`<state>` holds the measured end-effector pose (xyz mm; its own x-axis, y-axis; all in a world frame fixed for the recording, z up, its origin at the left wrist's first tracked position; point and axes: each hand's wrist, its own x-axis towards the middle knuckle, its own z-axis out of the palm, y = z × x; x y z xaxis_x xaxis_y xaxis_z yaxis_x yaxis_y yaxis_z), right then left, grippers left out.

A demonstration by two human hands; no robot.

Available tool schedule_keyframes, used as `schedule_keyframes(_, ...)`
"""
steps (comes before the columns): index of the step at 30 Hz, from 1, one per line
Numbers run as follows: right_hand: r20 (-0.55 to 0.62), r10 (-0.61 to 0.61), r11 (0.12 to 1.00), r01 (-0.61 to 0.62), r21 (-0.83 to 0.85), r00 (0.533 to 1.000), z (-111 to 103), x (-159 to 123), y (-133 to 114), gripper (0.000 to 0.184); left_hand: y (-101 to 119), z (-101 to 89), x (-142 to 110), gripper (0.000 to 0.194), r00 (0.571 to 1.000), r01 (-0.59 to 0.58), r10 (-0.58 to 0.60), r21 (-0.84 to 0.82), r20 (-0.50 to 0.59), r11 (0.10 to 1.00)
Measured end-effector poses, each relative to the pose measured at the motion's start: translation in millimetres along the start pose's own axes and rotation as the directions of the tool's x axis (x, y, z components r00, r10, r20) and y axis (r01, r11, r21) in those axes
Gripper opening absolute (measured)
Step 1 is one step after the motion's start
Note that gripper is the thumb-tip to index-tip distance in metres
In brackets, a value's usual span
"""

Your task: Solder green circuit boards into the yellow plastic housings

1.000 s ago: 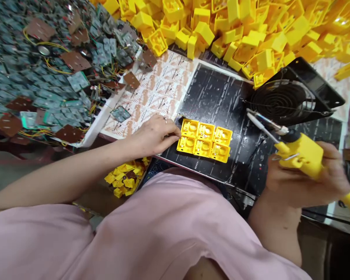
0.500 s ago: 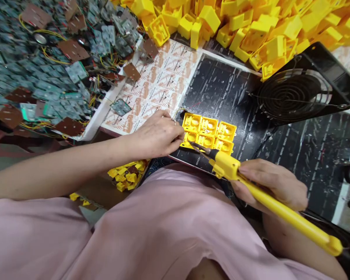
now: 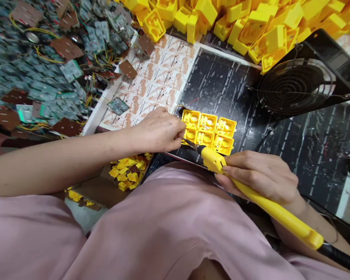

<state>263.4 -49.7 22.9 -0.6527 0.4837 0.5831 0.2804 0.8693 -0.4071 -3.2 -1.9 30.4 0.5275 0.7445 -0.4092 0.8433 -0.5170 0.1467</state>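
Note:
Several open yellow plastic housings (image 3: 210,130) lie in two rows on a black mat (image 3: 221,89). My left hand (image 3: 160,130) rests at their left end, fingers pinched together against the nearest housing; what they pinch is too small to make out. My right hand (image 3: 259,175) grips a yellow soldering iron (image 3: 251,190), whose metal tip touches the lower-left housing right by my left fingertips. The iron's black cord leaves at the lower right.
A heap of yellow housings (image 3: 251,27) fills the back. Circuit boards with wires (image 3: 46,66) are piled at the left. A black fan (image 3: 297,85) stands at the right. A box of yellow parts (image 3: 128,171) sits below the table edge. My pink-clad lap fills the foreground.
My right hand has swung the soldering iron from the right, near the fan, down to the lower-left housing. My left hand has stayed at the housings, closing a little.

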Motion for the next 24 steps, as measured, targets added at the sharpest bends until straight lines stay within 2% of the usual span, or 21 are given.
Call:
schedule_keyframes(4, 0.007, -0.005, 1.0, 0.005, 0.009, 1.0, -3.9, 1.9, 0.1, 0.014, 1.3, -1.1, 1.3, 0.016, 0.999, 0.025, -0.025, 0.001, 0.048, 1.0)
schedule_keyframes(9, 0.071, 0.031, 1.0, -0.03, -0.004, 0.997, -9.4, 3.7, -5.7, 0.013, -0.3, 0.5, 3.8, 0.016, 0.998, 0.028, -0.029, 0.019, 0.05, 0.999)
schedule_keyframes(12, 0.042, 0.114, 0.993, -0.114, 0.005, 0.993, -17.3, -0.8, -7.8, 0.007, -1.7, -0.4, 3.7, 0.018, 0.998, 0.018, -0.021, 0.058, 0.058, 0.998)
schedule_keyframes(15, 0.035, 0.227, 0.974, -0.228, 0.01, 0.973, -22.5, -9.1, -6.1, 0.014, -2.0, -1.3, 2.7, 0.017, 0.999, 0.015, -0.018, 0.073, 0.042, 0.997)
schedule_keyframes(18, 0.028, 0.246, 0.968, -0.247, 0.036, 0.969, -20.1, -14.9, -1.6, 0.011, -1.4, 1.3, 3.7, 0.015, 1.0, 0.015, -0.018, 0.087, 0.024, 0.996)
schedule_keyframes(20, -0.034, 0.249, 0.966, -0.246, 0.076, 0.968, -15.6, -16.1, 0.9, 0.005, -2.3, 5.3, 5.1, 0.014, 1.0, 0.009, -0.009, 0.085, 0.002, 0.996)
schedule_keyframes(21, -0.074, 0.234, 0.969, -0.227, 0.093, 0.969, -13.0, -16.4, 1.6, 0.008, -3.7, 7.2, 5.2, 0.014, 1.0, -0.002, 0.004, 0.077, -0.016, 0.997)
schedule_keyframes(24, -0.174, 0.231, 0.973, -0.224, 0.056, 0.957, -5.1, -20.2, 0.5, 0.048, -14.3, 8.8, -1.5, 0.012, 0.983, -0.07, 0.07, 0.006, -0.169, 0.998)
